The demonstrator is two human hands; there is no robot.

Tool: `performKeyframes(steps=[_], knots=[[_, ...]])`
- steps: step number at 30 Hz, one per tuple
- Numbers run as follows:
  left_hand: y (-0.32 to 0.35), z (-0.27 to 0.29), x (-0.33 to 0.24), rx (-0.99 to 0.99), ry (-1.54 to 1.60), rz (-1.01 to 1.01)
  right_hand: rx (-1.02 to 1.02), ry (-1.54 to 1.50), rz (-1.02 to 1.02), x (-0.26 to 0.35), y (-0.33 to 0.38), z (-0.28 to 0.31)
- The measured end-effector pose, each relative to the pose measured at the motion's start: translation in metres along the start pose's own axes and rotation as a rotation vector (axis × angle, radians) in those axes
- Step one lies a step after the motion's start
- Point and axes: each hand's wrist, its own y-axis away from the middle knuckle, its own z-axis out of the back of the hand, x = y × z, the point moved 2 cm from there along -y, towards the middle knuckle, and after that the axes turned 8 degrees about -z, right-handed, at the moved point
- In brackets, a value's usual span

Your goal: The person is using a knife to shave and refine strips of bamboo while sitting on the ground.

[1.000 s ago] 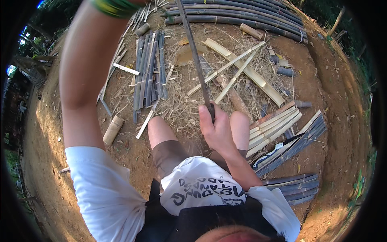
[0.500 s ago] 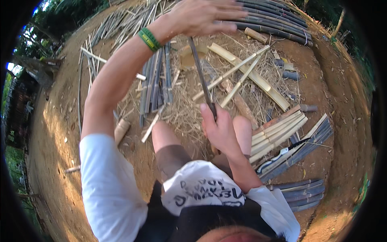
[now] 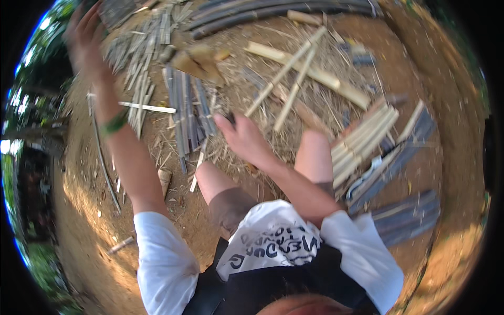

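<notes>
My left hand (image 3: 86, 37) is raised at the far upper left, away from the bamboo. It is blurred by motion, but its fingers are apart and nothing shows in them. In front of my knees, my right hand (image 3: 245, 137) is closed around a long-bladed knife (image 3: 229, 117). Only a dark bit of the knife shows at the thumb; the rest is hidden or smeared. Beyond that fist lie a wooden block (image 3: 198, 63) and a bundle of dark split bamboo strips (image 3: 184, 105). Two pale strips (image 3: 295, 86) lie crosswise over a split bamboo half (image 3: 344, 93).
Pale bamboo splits (image 3: 362, 144) are stacked right of my knee. A saw with a white handle (image 3: 365, 173) lies by dark strips (image 3: 404, 157). Long dark poles (image 3: 283, 11) stretch across the far side. Shavings litter the dirt.
My left hand has swung from the far middle to the upper left. My right hand has moved left, and the knife's long blade no longer shows plainly. The view has shifted.
</notes>
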Motion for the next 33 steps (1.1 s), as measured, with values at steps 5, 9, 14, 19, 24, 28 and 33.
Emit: performKeyframes(steps=[5, 9, 14, 19, 24, 28, 33], knots=[[0.149, -0.001, -0.068, 0.204, 0.155, 0.892, 0.055, -0.395, 0.102, 0.021, -0.045, -0.068], [0.178, -0.044, -0.087, 0.100, -0.412, 0.942, 0.651, -0.326, 0.012, 0.027, -0.063, -0.058], [0.190, 0.019, -0.076, 0.119, -0.557, 1.115, 0.524, 0.183, 0.013, -0.072, -0.135, 0.043], [0.180, 0.075, -0.037, 0.255, -0.583, 1.079, -0.001, 0.999, -0.414, -0.336, -0.154, 0.203], [0.160, 0.070, -0.006, 0.330, -0.575, 1.053, -0.314, 1.146, -0.692, -0.441, -0.122, 0.222], [0.148, 0.082, -0.012, 0.303, -0.583, 1.062, -0.051, 1.277, -0.591, -0.394, -0.139, 0.209], [0.139, 0.094, 0.012, 0.350, -0.493, 1.043, 0.102, 0.319, -0.788, -0.350, -0.135, 0.217]])
